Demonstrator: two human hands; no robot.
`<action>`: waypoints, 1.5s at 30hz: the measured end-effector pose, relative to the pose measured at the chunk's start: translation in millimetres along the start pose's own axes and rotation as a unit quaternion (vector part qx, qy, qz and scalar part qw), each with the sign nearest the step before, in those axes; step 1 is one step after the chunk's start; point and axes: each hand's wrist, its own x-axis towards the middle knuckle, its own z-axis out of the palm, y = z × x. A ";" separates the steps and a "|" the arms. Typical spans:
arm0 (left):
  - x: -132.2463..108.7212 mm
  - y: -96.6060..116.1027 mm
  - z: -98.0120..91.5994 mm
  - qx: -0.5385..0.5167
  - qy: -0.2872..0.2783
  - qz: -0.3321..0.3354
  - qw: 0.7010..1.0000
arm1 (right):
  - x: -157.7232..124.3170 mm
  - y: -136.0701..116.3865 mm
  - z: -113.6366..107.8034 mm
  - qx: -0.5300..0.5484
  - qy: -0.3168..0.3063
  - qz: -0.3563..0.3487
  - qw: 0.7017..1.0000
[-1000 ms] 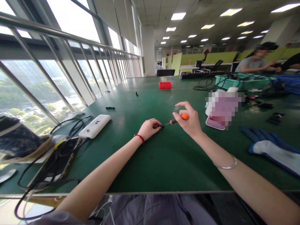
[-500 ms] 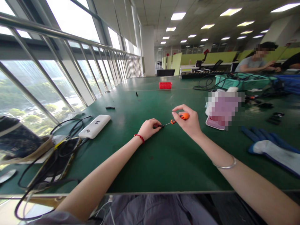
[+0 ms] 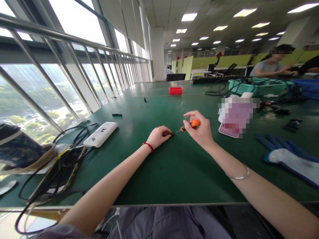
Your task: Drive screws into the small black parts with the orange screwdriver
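On the green table (image 3: pixel 159 172) my left hand (image 3: pixel 157 136) is closed around a small black part (image 3: pixel 170 133), pinning it to the surface. My right hand (image 3: pixel 200 130) pinches the orange handle of a small screwdriver (image 3: pixel 190 124), whose thin shaft points left with its tip at the black part. A red cord circles my left wrist and a silver bangle my right forearm.
A white power bank (image 3: pixel 100 133) and tangled black cables (image 3: pixel 57 159) lie at left. Blue and grey gloves (image 3: pixel 289 156) rest at right, a red tray (image 3: pixel 175 90) far back, a small black piece (image 3: pixel 117 114) nearby. A seated person (image 3: pixel 271 64) works at the far right.
The fingers of my right hand have curled down from spread onto the screwdriver handle, and the handle has shifted slightly left. My left hand has stayed on the part.
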 end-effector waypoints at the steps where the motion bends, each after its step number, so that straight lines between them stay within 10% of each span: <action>1: 0.0 0.2 0.1 0.000 0.000 0.000 1.000 | 0.2 1.8 0.1 0.011 0.008 -0.011 1.000; 45: 0.1 -3.5 1.5 0.012 -0.003 0.003 1.000 | 0.5 -2.9 0.3 -0.050 0.015 -0.004 0.999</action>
